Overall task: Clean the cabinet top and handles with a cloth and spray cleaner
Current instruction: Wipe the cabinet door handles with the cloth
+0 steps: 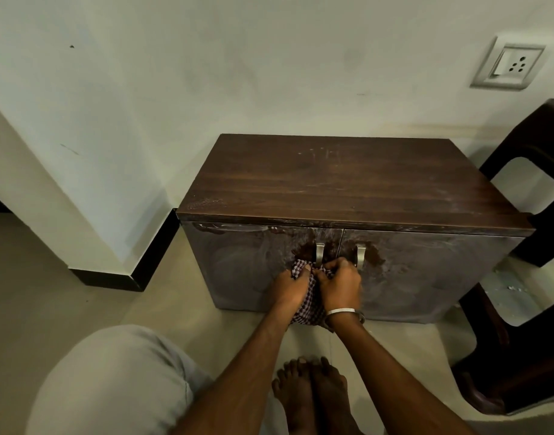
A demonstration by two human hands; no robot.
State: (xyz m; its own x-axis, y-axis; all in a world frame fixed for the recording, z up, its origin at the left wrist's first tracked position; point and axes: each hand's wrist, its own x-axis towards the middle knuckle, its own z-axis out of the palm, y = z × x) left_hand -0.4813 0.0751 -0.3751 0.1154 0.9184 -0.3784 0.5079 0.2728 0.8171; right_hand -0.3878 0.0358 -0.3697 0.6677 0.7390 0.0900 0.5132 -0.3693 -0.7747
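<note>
A low dark-wood cabinet [347, 183] stands against the wall, its top streaked with faint wipe marks. Its two dusty doors carry a left metal handle [319, 253] and a right metal handle [361, 254], with wet patches around them. A checked cloth [310, 304] is bunched at the bottom of the left handle. My left hand [289, 285] and my right hand [340, 285] both grip the cloth, side by side, pressed against the doors. The lower end of the left handle is hidden by the cloth. No spray bottle is in view.
A dark plastic chair [526, 196] stands close to the cabinet's right side. A wall socket [509, 64] sits high on the right. A wall corner with black skirting [118, 277] juts out at left. My knee [118, 381] and bare feet [313, 394] are on the floor in front.
</note>
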